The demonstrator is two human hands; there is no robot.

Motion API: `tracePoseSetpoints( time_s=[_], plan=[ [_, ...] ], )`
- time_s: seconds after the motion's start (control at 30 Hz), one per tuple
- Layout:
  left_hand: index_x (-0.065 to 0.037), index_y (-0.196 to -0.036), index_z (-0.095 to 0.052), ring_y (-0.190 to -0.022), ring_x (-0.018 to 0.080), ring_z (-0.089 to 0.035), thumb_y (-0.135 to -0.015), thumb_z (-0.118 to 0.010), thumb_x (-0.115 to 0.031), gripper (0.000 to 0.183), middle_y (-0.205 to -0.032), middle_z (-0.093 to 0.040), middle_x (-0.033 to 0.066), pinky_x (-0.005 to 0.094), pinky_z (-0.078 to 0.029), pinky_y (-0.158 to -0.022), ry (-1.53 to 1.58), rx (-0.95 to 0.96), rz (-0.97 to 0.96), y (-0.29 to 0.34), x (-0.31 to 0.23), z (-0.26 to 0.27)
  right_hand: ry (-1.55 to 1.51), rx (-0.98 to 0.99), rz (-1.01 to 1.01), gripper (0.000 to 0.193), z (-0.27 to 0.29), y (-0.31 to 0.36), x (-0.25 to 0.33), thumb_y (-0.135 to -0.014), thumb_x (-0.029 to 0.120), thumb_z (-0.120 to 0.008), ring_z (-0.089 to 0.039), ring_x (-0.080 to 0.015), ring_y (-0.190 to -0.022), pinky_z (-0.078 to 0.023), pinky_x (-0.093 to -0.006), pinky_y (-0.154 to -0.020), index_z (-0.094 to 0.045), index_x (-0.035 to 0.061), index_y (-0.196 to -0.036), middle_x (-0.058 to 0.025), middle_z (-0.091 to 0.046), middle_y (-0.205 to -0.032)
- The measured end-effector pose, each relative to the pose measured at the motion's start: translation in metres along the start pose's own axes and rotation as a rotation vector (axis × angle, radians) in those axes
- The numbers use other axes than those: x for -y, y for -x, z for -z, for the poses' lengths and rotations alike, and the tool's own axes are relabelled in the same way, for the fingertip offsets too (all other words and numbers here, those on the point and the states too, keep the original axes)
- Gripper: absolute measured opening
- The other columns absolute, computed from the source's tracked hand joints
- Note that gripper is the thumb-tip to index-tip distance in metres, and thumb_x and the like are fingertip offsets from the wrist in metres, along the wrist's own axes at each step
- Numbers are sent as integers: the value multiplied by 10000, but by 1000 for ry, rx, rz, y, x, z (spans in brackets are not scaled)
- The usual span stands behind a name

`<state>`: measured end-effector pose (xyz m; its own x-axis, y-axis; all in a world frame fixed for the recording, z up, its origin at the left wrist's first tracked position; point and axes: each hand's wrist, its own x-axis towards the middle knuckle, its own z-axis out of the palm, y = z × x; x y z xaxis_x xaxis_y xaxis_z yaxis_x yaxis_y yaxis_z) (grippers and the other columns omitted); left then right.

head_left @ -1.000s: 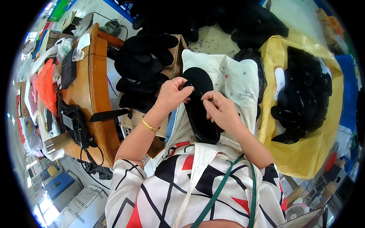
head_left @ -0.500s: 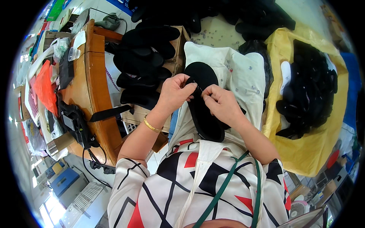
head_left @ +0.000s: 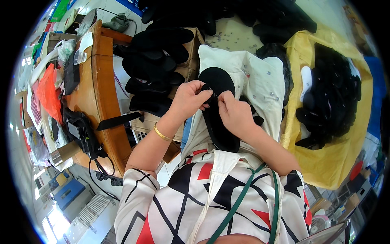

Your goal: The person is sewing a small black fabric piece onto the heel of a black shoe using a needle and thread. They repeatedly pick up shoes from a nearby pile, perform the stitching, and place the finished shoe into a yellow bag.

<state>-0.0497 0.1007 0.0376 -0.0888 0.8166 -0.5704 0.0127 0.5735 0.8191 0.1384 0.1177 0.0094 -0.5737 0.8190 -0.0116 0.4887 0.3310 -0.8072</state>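
Over our lap, on the left half of the white cloth [head_left: 264, 81], lies one black slipper [head_left: 218, 79], its rounded far end short of the cloth's far edge and its other end toward our waist. Our left hand [head_left: 189, 97] pinches it between thumb and forefinger at its left side, the remaining fingers curled beneath. Our right hand [head_left: 235, 113] has thumb and forefinger pressed together over the slipper's right side; we cannot tell whether they grip its edge or something finer. A tiny pale glint shows between the two hands, too small for us to name, and our fingers cover the slipper's middle. Just right of the right hand, a small black piece [head_left: 258, 120] pokes out, mostly hidden.

Beyond the cloth's left edge, we see stacked black slippers [head_left: 148, 65] on a cardboard box [head_left: 194, 51]; dark on dark, their outlines merge and we cannot count them. Past the cloth's right edge, a yellow bag [head_left: 331, 166] holds more black footwear [head_left: 331, 97], equally blurred together, with a white sole [head_left: 306, 83] along its left rim. At the top, a black heap [head_left: 183, 14] is cut off by the frame.
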Motion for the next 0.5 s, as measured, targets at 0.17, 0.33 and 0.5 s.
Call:
tracePoseSetpoints(
  time_s=[0.17,0.33,0.5],
  plan=[
    [-16,-909,-642,-621,76,-628,-932,-659,-170,157,-773,-640,5,222,-523,-552,19,116,62,-6,-1,8,159,-121,123,114,-12,2,-1,-939,103,-573,-637,-324,-572,-470,-426,-470,-482,51,-985,-128,-613,-648],
    [-29,-913,-641,-617,79,-629,-936,-650,-166,139,-778,-640,3,220,-525,-557,22,124,63,-9,0,9,154,-62,127,120,-5,-8,-7,-948,102,-585,-631,-352,-590,-476,-451,-511,-517,71,-1043,-143,-617,-659],
    [-47,-930,-666,-607,67,-630,-946,-644,-169,125,-772,-648,-11,199,-520,-551,49,125,86,-10,-3,8,83,14,129,126,7,-7,-16,-952,134,-583,-651,-331,-629,-481,-444,-523,-518,92,-1051,-122,-646,-710]
  ],
)
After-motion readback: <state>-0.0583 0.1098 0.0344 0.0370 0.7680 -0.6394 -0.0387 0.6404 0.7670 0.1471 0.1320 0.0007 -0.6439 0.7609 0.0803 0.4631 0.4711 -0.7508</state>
